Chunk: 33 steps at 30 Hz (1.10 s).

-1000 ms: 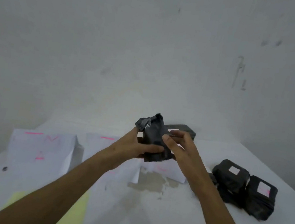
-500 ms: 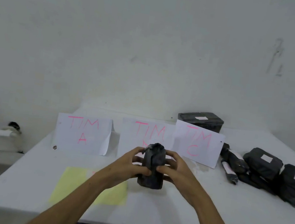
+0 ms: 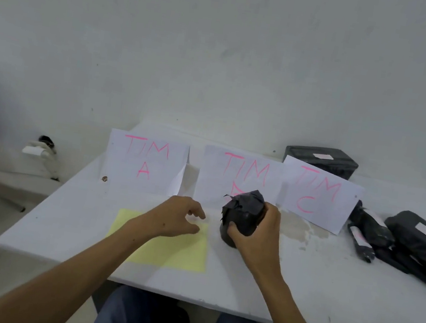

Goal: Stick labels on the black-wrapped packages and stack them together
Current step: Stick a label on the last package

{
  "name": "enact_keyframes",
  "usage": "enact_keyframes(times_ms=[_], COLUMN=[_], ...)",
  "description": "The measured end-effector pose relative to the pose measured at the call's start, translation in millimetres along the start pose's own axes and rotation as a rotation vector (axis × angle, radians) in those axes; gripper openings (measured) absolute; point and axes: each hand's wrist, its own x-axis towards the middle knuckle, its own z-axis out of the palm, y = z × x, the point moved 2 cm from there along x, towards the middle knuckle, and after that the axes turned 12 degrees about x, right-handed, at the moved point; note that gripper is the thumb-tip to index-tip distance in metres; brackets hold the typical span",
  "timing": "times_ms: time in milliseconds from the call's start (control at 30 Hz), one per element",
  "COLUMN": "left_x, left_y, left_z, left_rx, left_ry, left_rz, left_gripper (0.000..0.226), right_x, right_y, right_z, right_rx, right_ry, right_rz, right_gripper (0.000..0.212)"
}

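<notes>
The right hand point(image 3: 256, 236) is wrapped around a black-wrapped package point(image 3: 243, 215), fingers curled over its right side and thumb on its near face, holding it roughly upright with its crumpled top uppermost; whether its base touches the white table point(image 3: 298, 283) cannot be told, since the hand covers it; the package sits near the middle of the table, just in front of the middle paper sign point(image 3: 242, 179); the left hand point(image 3: 176, 218) is apart from the package, to its left, hovering over the far edge of a yellow sheet point(image 3: 175, 249) with fingers loosely spread and bent, gripping nothing; three white paper signs stand along the far side: the left sign point(image 3: 146, 161) reads TIM A in pink, the middle one is partly hidden by the package, the right sign point(image 3: 316, 195) reads TIM C; behind the right sign lies a flat black box-shaped package point(image 3: 321, 160) with a small white label on top; at the right edge of the table a cluster of labelled black packages point(image 3: 398, 239) lies bunched together, touching one another, well apart from the held package; a small brown round thing point(image 3: 104, 179) lies beside the left sign
</notes>
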Motion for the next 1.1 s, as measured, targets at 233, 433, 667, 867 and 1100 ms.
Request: enact_keyframes(times_ms=[233, 433, 667, 867, 1100], left_x=[-16.6, -38.7, -68.7, -70.9, -68.2], left_y=[-16.8, -43.4, -62.6, -45.3, -45.0], left_z=[7.4, -17.4, -33.7, 2.4, 26.9], left_rx=[0.125, 0.225, 0.256, 0.261, 0.200], left_ry=[-0.094, -0.002, 0.103, 0.192, 0.362], left_rz=[-0.040, -0.091, -0.180, -0.227, -0.274], left_gripper=[0.056, 0.051, 0.034, 0.065, 0.069], right_x=[-8.7, -34.1, -45.6, -38.1, -23.8], right_y=[19.8, 9.9, -29.6, -23.5, -19.2], right_z=[1.7, -8.1, 28.4, 73.6, 107.5], right_rx=[-0.019, -0.114, -0.151, -0.156, -0.178], right_ry=[-0.019, 0.156, -0.145, -0.450, -0.519], right_rz=[0.103, -0.190, -0.513, -0.280, -0.162], right_gripper=[0.089, 0.071, 0.015, 0.013, 0.022])
